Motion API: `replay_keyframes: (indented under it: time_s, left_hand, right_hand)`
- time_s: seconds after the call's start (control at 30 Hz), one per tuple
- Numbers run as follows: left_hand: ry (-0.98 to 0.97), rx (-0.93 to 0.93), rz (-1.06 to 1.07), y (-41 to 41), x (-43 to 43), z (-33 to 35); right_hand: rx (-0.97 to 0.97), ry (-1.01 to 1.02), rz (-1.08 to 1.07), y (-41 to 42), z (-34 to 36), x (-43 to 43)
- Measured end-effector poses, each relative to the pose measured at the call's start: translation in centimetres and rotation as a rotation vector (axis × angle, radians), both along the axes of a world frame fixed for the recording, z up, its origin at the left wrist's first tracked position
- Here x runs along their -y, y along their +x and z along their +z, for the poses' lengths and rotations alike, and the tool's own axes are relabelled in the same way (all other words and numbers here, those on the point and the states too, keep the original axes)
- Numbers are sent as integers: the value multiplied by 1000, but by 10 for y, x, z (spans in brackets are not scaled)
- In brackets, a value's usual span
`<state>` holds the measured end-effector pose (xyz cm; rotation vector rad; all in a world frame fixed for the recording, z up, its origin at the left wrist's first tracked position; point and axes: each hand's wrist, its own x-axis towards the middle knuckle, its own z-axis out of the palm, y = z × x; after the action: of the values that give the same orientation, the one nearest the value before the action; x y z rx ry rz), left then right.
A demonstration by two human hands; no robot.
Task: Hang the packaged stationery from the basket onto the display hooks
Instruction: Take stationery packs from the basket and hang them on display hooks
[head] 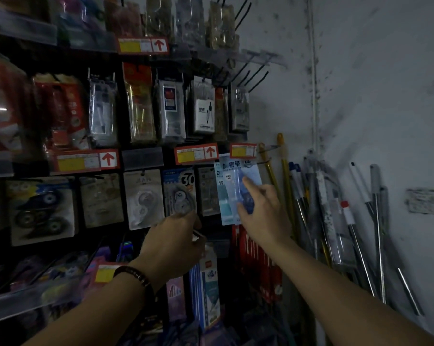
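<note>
Right hand (261, 211) lays straight fingers on a blue packet (232, 186); left hand (173, 243), lower beside it, curled, grip unclear.

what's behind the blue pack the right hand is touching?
A paler blue pack hangs right behind the front blue pack, its left edge and bottom showing past it. The right hand covers the front pack's lower right; anything further back is hidden.
</note>
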<state>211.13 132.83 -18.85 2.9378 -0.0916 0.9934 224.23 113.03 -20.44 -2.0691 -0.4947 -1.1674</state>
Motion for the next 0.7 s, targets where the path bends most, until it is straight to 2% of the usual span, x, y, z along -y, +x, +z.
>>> replay_keyframes:
  time_s: [0.27, 0.7]
  left_hand:
    - [93, 9, 21, 8, -3, -11]
    - [84, -1, 7, 8, -4, -18]
  right_hand:
    - [-23, 44, -28, 0, 3, -5]
    - [-95, -6, -22, 6, 8, -6]
